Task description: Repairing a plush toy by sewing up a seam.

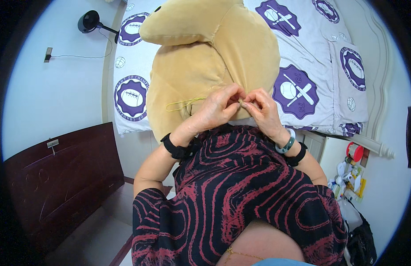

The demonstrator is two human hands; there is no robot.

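Observation:
A large tan plush toy (254,53) lies across the bed, its snout pointing left and a seam running down its body. At its near edge, my left hand (218,106) is closed, thumb and forefinger pinching a small fold of the tan fabric. Pressed close beside it, my right hand (264,111) pinches the same fold from the other side. Left of my left hand, a loop of yellow thread (181,105) lies on the plush. Whether a needle sits between my fingertips cannot be made out.
Under the toy spreads a white bedsheet (303,48) with purple round badges. A black fan-like device (90,22) stands at the far left. A dark red wooden panel (63,177) is at left. Small items (347,179) crowd a white surface at right, above a black bag (361,241).

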